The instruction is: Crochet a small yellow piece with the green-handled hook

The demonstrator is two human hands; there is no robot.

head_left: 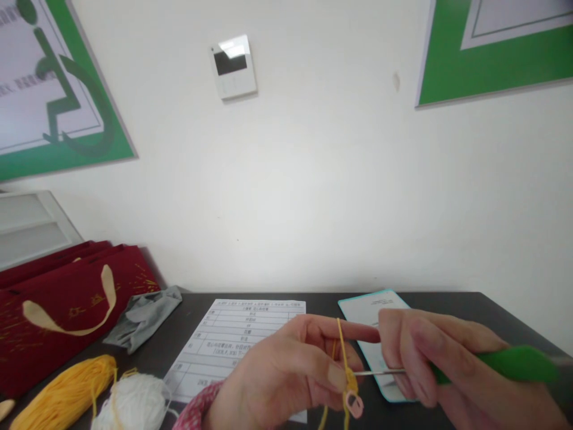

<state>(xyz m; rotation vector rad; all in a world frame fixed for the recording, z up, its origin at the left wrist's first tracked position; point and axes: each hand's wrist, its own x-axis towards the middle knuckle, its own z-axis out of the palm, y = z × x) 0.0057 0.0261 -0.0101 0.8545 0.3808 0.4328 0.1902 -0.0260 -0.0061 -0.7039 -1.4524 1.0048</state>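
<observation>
My left hand (286, 370) pinches a small piece of yellow crochet (351, 379) between thumb and finger. Yellow yarn (342, 346) runs up from the piece and over the stretched index finger, and loose strands hang below. A pink stitch marker (355, 405) dangles from the bottom of the piece. In my right hand (447, 352) is a crochet hook with a green handle (514, 363). Its thin metal shaft (380, 372) points left, and the tip meets the yellow stitches. The fingers and the work hide the hook's very end.
A printed sheet (250, 322) and a blue-edged card (371, 304) lie on the dark table (456, 304). At left are a yellow yarn skein (71, 394), a white yarn ball (134, 403), grey cloth (143, 316) and dark red gift bags (62, 310). A white wall stands behind.
</observation>
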